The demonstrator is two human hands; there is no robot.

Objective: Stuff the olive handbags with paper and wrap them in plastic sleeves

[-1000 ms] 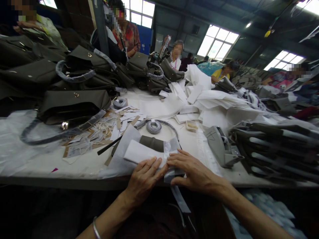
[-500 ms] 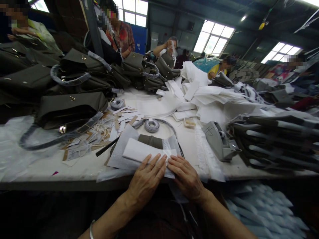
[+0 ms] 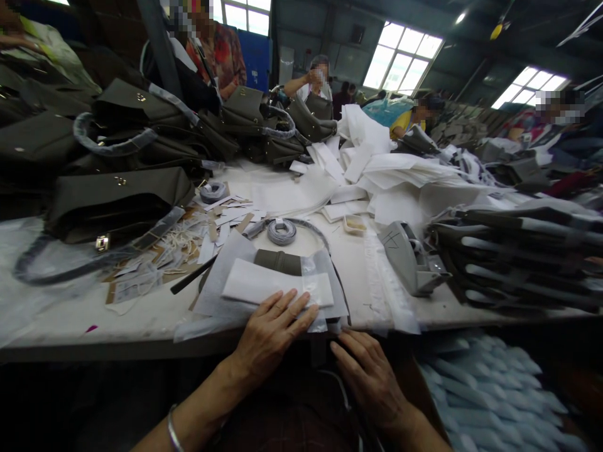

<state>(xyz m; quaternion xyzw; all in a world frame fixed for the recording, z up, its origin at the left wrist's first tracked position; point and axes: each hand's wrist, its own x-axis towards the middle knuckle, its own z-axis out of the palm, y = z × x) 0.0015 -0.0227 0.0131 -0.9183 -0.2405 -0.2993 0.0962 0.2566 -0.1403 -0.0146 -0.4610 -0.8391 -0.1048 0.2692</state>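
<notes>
My left hand point(image 3: 277, 326) lies flat, fingers stretched, on a folded white padding sheet point(image 3: 249, 282). That sheet rests over a dark olive bag point(image 3: 279, 261), which is mostly hidden under white wrapping paper point(image 3: 214, 289). A strip of clear tape point(image 3: 311, 276) crosses the padding's right part and runs down to the table edge. My right hand point(image 3: 367, 370) is at the front edge, just below the wrapped piece, its fingers slightly bent and apart with nothing visible in them. Behind the bag lie a wrapped strap point(image 3: 311, 227) and a coiled grey strap point(image 3: 281, 232).
Dark handbags point(image 3: 117, 201) are heaped at left, beside loose tags point(image 3: 226, 216). White paper sheets point(image 3: 396, 176) pile up at the back. To the right are a grey tape dispenser point(image 3: 405, 257) and stacked dark bags point(image 3: 513, 251). Pale blue wrapped pieces point(image 3: 490, 389) sit below the table; co-workers stand beyond.
My right hand has left the padding and moved down to the table's front edge. My left hand stays on the padding. The tape strip now shows lying across it.
</notes>
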